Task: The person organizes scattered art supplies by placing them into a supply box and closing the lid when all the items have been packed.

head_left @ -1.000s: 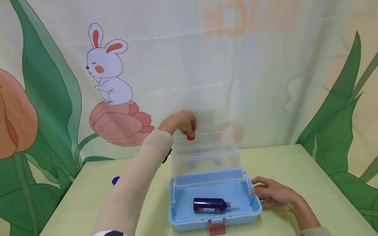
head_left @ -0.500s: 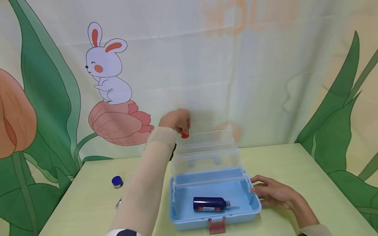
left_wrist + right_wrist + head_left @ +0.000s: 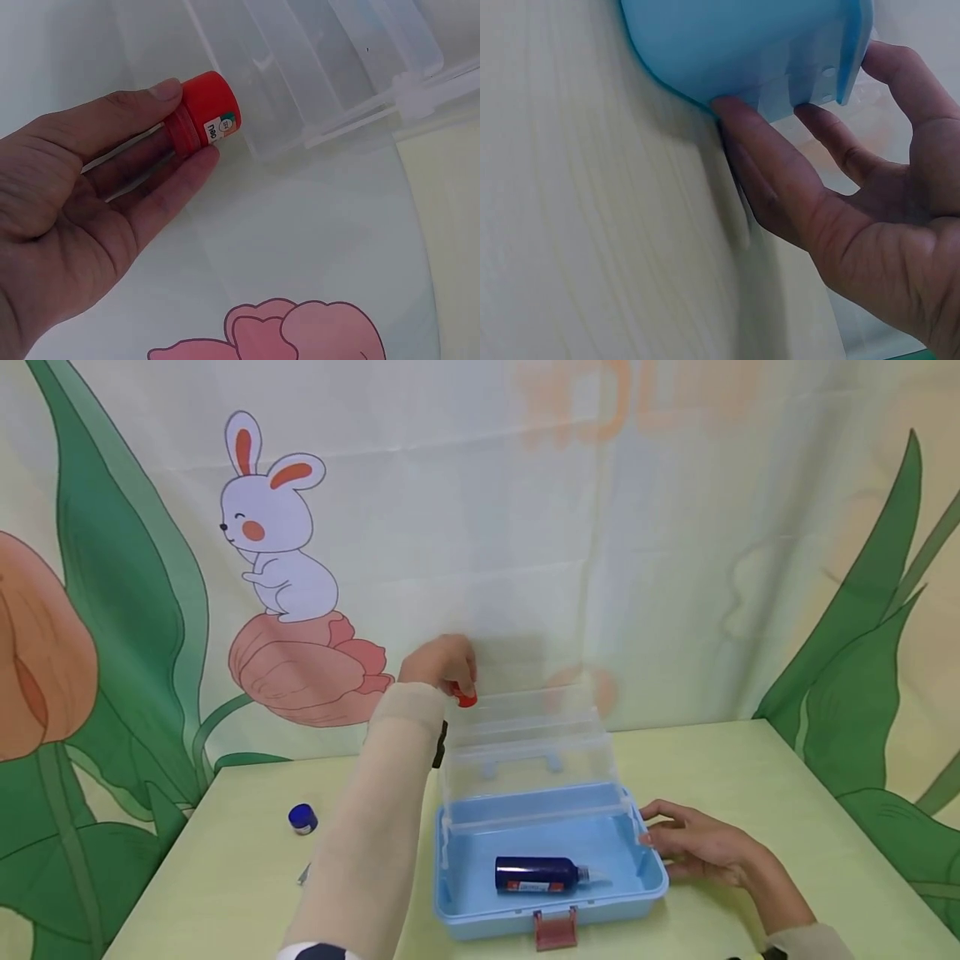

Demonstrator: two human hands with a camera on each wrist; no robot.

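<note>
My left hand [image 3: 442,662] pinches a small red jar [image 3: 212,106] between thumb and fingertips. It is raised at the upper left corner of a clear lid [image 3: 525,752]. The left wrist view shows a printed label on the jar's side. The lid stands raised behind a light blue box [image 3: 480,928]. Inside the box, a dark blue bottle [image 3: 534,874] with a clear pointed nozzle lies on its side. My right hand [image 3: 708,847] rests against the box's right end; in the right wrist view its spread fingertips [image 3: 727,105] touch the outer wall and rim.
A small blue jar [image 3: 303,818] stands on the table [image 3: 232,860] to the left. Partly hidden by the left forearm is a small metallic item [image 3: 303,875]. A pink latch [image 3: 555,930] hangs at the box's front. Behind the table hangs a printed cloth [image 3: 675,568].
My left hand and the red jar have moved slightly left. The blue jar and the metallic item have come into fuller view beside the forearm. My right hand stays at the box.
</note>
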